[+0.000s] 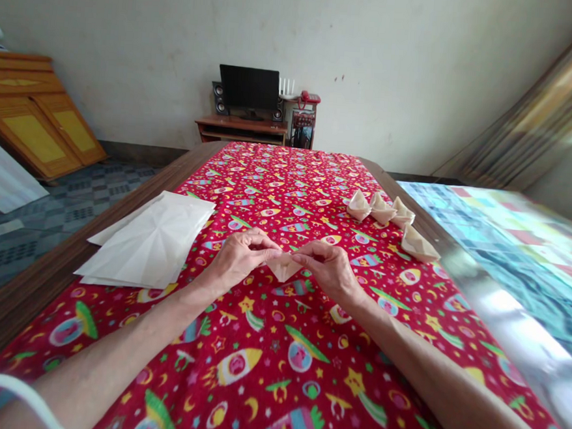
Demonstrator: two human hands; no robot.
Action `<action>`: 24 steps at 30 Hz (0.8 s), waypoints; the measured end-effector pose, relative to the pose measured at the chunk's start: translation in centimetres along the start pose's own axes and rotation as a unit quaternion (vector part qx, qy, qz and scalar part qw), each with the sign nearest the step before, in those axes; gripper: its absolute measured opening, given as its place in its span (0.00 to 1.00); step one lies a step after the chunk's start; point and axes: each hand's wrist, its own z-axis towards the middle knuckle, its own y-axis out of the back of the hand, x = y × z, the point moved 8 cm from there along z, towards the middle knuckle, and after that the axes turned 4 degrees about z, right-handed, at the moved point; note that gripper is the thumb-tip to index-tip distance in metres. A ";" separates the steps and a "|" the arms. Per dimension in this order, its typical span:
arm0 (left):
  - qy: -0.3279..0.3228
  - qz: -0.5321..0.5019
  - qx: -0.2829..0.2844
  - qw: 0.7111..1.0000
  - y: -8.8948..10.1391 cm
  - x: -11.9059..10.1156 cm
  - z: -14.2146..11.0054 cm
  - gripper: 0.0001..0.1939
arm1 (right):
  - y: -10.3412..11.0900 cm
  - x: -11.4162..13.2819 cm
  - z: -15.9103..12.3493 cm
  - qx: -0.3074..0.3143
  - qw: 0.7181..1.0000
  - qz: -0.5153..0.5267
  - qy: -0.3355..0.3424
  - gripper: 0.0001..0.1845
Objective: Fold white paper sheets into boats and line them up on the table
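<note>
A small folded piece of cream paper (pixel 283 266) is held just above the red patterned tablecloth (pixel 277 344), at the middle of the table. My left hand (pixel 238 257) pinches its left side with closed fingers. My right hand (pixel 328 270) pinches its right side, fingers also closed. The paper points down in a triangle between the two hands. A stack of flat white paper sheets (pixel 151 241) lies to the left of my left hand.
Several finished folded paper boats (pixel 393 222) sit in a row at the right side of the cloth. The wooden table edge (pixel 41 282) shows on the left. A desk with a monitor (pixel 250 88) stands at the far wall, a yellow cabinet (pixel 33 118) at left.
</note>
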 end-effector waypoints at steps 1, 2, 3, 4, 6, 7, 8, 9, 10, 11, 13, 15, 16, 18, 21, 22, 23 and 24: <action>0.011 -0.007 -0.013 1.000 0.3 0.3 0.0 0.09 | 0.3 -0.2 0.1 -0.011 1.000 0.003 -0.007 0.13; 0.019 -0.010 -0.028 0.999 0.7 0.5 0.0 0.09 | 0.7 -0.4 0.1 -0.023 1.000 0.001 -0.013 0.12; 0.026 -0.008 -0.042 0.999 1.0 0.8 0.0 0.10 | 1.0 -0.5 0.2 -0.034 0.999 -0.004 -0.017 0.12; 0.031 -0.003 -0.053 0.998 1.3 1.0 0.0 0.10 | 1.4 -0.5 0.2 -0.043 0.999 -0.012 -0.019 0.11; 0.037 0.012 -0.061 0.997 1.8 1.4 0.1 0.10 | 2.1 -0.4 0.3 -0.063 0.997 -0.028 -0.015 0.10; 0.040 0.020 -0.059 0.997 2.0 1.6 0.2 0.11 | 2.5 -0.3 0.4 -0.073 0.997 -0.035 -0.012 0.09; 0.041 0.028 -0.057 0.997 2.1 1.8 0.3 0.11 | 2.8 -0.3 0.4 -0.082 0.996 -0.041 -0.011 0.09; 0.041 0.039 -0.055 0.997 2.2 2.0 0.4 0.11 | 3.1 -0.3 0.5 -0.091 0.995 -0.050 -0.012 0.10; 0.037 0.053 -0.058 0.996 2.4 2.1 0.4 0.12 | 3.3 -0.3 0.5 -0.098 0.993 -0.061 -0.012 0.10; 0.031 0.069 -0.062 0.995 2.5 2.2 0.5 0.12 | 3.5 -0.3 0.5 -0.102 0.992 -0.074 -0.011 0.10; 0.015 0.107 -0.071 0.992 2.7 2.1 0.5 0.11 | 3.7 -0.3 0.5 -0.104 0.989 -0.101 -0.011 0.11; -0.006 0.145 -0.072 0.987 2.7 1.9 0.4 0.10 | 3.7 -0.5 0.5 -0.100 0.987 -0.125 -0.015 0.10; -0.017 0.163 -0.069 0.984 2.5 1.8 0.4 0.09 | 3.6 -0.6 0.5 -0.095 0.986 -0.137 -0.019 0.10; -0.032 0.196 -0.057 0.978 2.1 1.8 0.4 0.07 | 3.5 -1.1 0.5 -0.086 0.982 -0.165 -0.035 0.10; -0.035 0.237 -0.031 0.970 1.2 2.6 0.4 0.05 | 3.1 -2.1 0.6 -0.066 0.973 -0.213 -0.064 0.10; -0.033 0.247 -0.024 0.968 0.9 3.0 0.4 0.05 | 2.9 -2.4 0.6 -0.055 0.969 -0.230 -0.072 0.09; -0.033 0.254 -0.017 0.967 0.6 3.3 0.4 0.05 | 2.7 -2.7 0.6 -0.044 0.964 -0.249 -0.078 0.10; -0.033 0.261 -0.013 0.965 0.3 3.6 0.3 0.05 | 2.5 -2.8 0.6 -0.034 0.959 -0.269 -0.083 0.10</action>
